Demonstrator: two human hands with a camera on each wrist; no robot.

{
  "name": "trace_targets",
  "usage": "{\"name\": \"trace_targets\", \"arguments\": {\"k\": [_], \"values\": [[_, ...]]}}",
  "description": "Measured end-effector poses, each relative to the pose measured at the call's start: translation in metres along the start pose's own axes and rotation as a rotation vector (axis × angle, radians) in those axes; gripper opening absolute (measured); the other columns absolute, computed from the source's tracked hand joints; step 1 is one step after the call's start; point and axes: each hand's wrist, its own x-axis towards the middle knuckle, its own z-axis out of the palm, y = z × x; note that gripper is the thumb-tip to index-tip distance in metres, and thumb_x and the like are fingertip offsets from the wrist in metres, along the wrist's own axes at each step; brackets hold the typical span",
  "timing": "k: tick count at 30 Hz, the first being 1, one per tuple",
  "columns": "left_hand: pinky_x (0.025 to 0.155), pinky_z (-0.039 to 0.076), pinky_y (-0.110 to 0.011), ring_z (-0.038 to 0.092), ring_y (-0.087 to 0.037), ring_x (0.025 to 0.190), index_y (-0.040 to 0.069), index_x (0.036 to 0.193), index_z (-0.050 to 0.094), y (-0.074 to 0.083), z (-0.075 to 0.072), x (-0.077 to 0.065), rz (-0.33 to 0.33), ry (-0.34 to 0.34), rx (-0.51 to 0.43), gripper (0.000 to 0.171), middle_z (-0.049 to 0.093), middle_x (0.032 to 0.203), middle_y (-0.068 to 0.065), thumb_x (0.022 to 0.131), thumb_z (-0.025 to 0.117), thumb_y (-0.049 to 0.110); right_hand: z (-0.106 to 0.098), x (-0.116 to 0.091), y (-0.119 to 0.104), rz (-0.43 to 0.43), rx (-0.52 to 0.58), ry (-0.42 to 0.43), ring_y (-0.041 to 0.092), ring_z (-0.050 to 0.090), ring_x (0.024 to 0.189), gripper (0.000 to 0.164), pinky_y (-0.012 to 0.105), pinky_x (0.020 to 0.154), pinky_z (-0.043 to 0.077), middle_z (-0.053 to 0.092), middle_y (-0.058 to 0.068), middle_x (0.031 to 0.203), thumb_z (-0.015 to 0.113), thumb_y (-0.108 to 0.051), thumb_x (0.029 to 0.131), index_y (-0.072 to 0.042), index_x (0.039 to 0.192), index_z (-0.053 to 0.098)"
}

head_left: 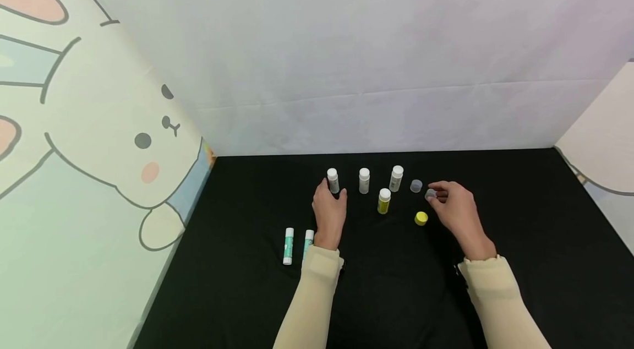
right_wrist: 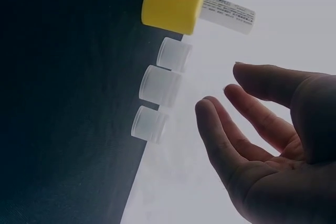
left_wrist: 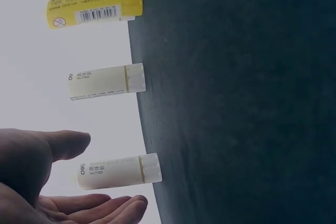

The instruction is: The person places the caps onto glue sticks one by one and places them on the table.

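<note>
My left hand (head_left: 331, 211) reaches to a white upright glue stick (head_left: 333, 181). In the left wrist view, its thumb and fingers are spread on either side of that stick (left_wrist: 119, 172), with gaps showing. My right hand (head_left: 455, 211) is by a small translucent cap (head_left: 431, 194); another translucent cap (head_left: 416, 186) lies beside it. In the right wrist view, three translucent caps (right_wrist: 160, 86) stand in a row, apart from the loosely bent fingers (right_wrist: 210, 129), which hold nothing. A yellow cap (head_left: 421, 218) sits nearer me.
Two more white glue sticks, one central (head_left: 364, 181) and one farther right (head_left: 396, 179), stand between my hands, with a yellow glue stick (head_left: 383, 201) in front. Two green-and-white glue sticks, one (head_left: 288, 247) beside the other (head_left: 309, 240), are near my left forearm. A black cloth (head_left: 238, 294) covers the table.
</note>
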Motion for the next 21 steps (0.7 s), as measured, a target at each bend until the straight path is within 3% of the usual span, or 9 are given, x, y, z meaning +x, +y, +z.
{"name": "trace_targets", "arguments": {"k": [21], "values": [[0.090, 0.044, -0.043, 0.055, -0.030, 0.109, 0.001, 0.129, 0.050, -0.004, 0.010, 0.013, -0.014, 0.004, -0.013, 0.051, 0.057, 0.120, -0.016, 0.084, 0.069, 0.017, 0.002, 0.007, 0.008, 0.029, -0.024, -0.053, 0.040, 0.057, 0.096, 0.033, 0.050, 0.073, 0.049, 0.053, 0.024, 0.110, 0.064, -0.006, 0.086, 0.001, 0.118, 0.058]]}}
